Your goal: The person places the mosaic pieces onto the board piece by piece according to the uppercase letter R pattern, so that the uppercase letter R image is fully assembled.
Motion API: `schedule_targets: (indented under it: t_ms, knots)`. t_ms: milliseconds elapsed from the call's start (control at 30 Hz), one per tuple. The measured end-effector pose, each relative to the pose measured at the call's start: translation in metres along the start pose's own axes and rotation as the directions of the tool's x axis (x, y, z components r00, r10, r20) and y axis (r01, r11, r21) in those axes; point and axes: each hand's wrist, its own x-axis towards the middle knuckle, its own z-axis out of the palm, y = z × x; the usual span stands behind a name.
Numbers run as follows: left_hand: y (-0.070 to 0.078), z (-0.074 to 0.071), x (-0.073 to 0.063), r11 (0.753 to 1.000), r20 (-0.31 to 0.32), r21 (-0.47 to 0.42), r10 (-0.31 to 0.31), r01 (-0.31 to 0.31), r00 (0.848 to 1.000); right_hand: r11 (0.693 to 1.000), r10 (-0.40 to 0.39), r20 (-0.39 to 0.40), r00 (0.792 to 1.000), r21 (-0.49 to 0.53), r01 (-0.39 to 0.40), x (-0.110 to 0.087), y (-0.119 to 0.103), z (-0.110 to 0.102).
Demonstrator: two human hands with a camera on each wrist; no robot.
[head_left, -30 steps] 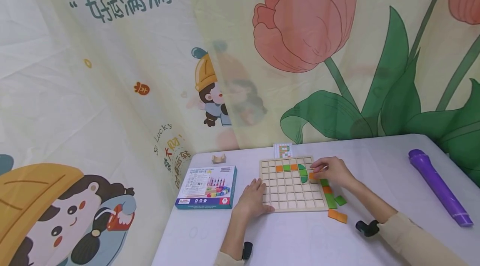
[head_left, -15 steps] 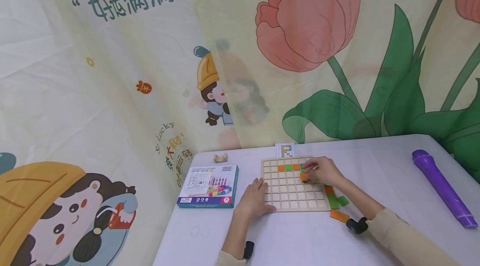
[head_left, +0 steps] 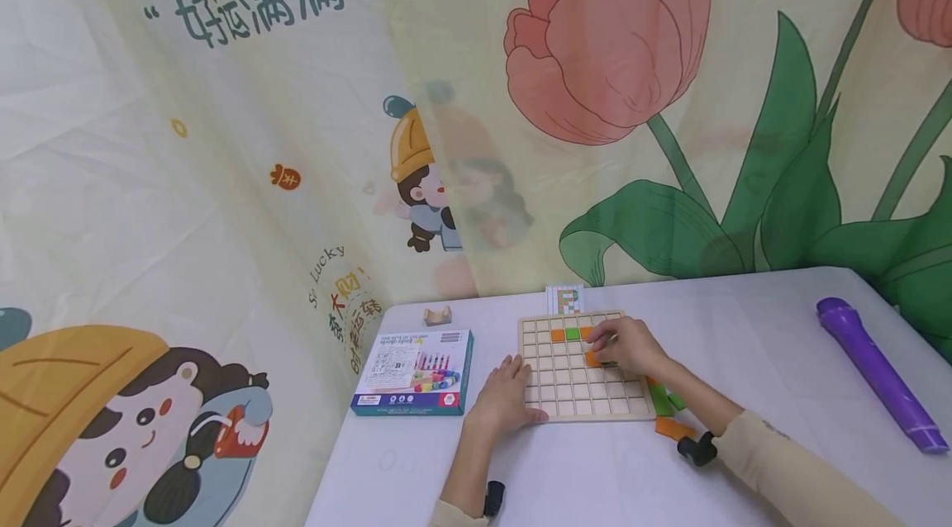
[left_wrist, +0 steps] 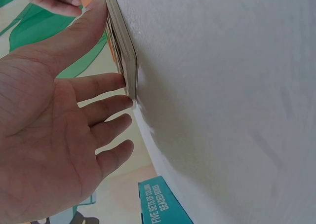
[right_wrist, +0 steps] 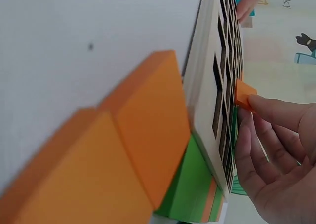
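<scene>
Plainly, we see the right hand (head_left: 630,347) pinching an orange tile (right_wrist: 245,92) over the gridded board (head_left: 568,392), its exposed end pointing left; fingers cover too much for us to judge its long axis. The left hand (head_left: 500,396) touches the board's edge, fingers extended.
</scene>
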Motion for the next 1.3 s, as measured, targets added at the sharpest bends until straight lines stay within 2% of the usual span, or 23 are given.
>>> schedule_targets:
  t_ms: [233, 367, 567, 800, 1033, 1300]
  knots:
    - [0.0, 0.0, 0.0, 1.0, 0.0, 0.007, 0.002, -0.002, 1.0, 0.998, -0.047, -0.048, 0.998, -0.054, 0.044, -0.001, -0.001, 0.004]
    - [0.0, 0.0, 0.0, 1.0, 0.003, 0.005, 0.001, -0.001, 1.0, 0.997, -0.027, -0.049, 0.998, -0.067, 0.024, -0.001, 0.0, 0.005]
    - [0.001, 0.0, 0.0, 1.0, 0.005, 0.012, 0.003, -0.003, 1.0, 0.998, -0.036, -0.047, 0.998, -0.054, 0.033, -0.006, -0.004, 0.003]
    - [0.001, 0.0, -0.001, 1.0, 0.003, 0.009, 0.006, -0.006, 1.0, 0.997, -0.039, -0.094, 0.995, -0.07, 0.032, -0.007, 0.001, -0.011]
    - [0.0, 0.001, 0.0, 1.0, -0.002, 0.008, 0.015, -0.015, 1.0, 0.999, 0.003, -0.161, 0.987, -0.042, -0.009, -0.008, 0.009, -0.03]
    - [0.0, 0.0, -0.002, 1.0, -0.006, -0.003, 0.015, -0.015, 1.0, 0.997, 0.034, -0.186, 0.982, -0.062, -0.047, -0.01, 0.019, -0.044]
